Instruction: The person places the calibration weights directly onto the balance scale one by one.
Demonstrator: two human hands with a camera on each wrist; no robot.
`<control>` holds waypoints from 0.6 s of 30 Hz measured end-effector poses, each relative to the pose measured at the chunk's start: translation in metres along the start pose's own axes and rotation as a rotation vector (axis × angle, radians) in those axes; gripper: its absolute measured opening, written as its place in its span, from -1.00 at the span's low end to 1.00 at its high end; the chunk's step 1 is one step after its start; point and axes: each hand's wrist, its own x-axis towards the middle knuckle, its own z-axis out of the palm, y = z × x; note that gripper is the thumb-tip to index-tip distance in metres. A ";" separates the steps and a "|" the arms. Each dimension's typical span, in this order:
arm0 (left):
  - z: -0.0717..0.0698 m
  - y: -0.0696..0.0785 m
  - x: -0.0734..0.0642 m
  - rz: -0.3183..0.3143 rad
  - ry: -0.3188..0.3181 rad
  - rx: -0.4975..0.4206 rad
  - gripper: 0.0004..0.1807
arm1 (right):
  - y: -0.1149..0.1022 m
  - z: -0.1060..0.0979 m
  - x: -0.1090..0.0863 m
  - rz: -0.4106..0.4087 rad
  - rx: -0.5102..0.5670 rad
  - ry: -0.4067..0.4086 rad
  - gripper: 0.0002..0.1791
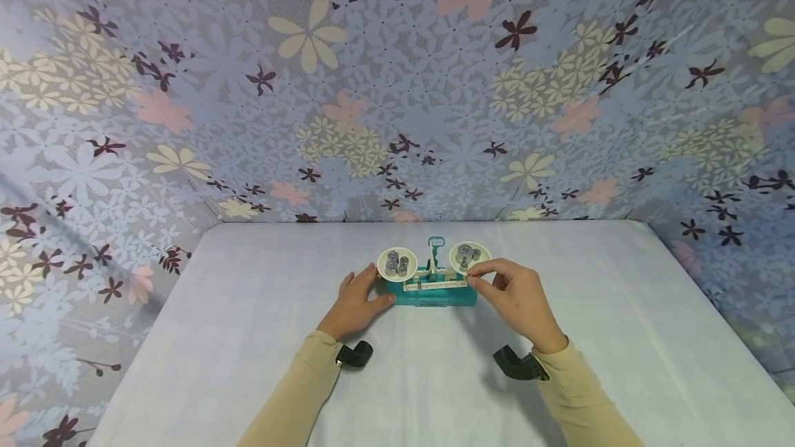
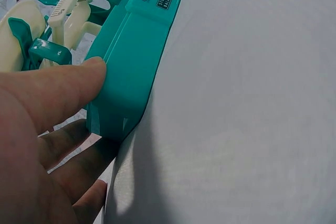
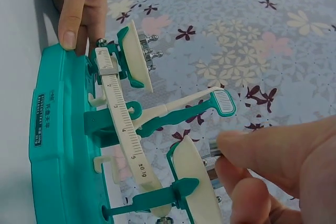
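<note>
A teal tray balance (image 1: 428, 299) stands on the table, its two cream pans raised on either side. Several silver metal weights (image 1: 393, 265) stand in the left pan (image 1: 413, 256); more weights (image 1: 464, 252) are in the right pan (image 1: 487, 259). My left hand (image 1: 355, 303) rests at the balance's left end, thumb on the teal base (image 2: 131, 66) and the other fingers extended beside and behind it. Between thumb and index finger, my right hand (image 3: 273, 174) pinches a small silver weight (image 3: 213, 149) at the right pan, partly hidden by the fingertips.
A white scaled beam (image 3: 123, 116) with a sliding rider (image 3: 107, 64) runs across the balance's front. The pointer's scale plate (image 1: 437, 242) rises between the pans. A white cloth covers the table (image 1: 410, 378), with flower-patterned fabric (image 1: 397, 88) behind and at the sides.
</note>
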 end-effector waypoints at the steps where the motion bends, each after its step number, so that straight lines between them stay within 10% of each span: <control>1: 0.000 0.000 0.000 0.001 0.001 0.000 -0.20 | 0.001 0.000 0.000 0.003 0.002 0.010 -0.87; 18: 0.000 0.001 0.001 -0.012 0.001 -0.016 -0.22 | 0.010 0.001 0.006 -0.006 -0.049 0.148 -0.89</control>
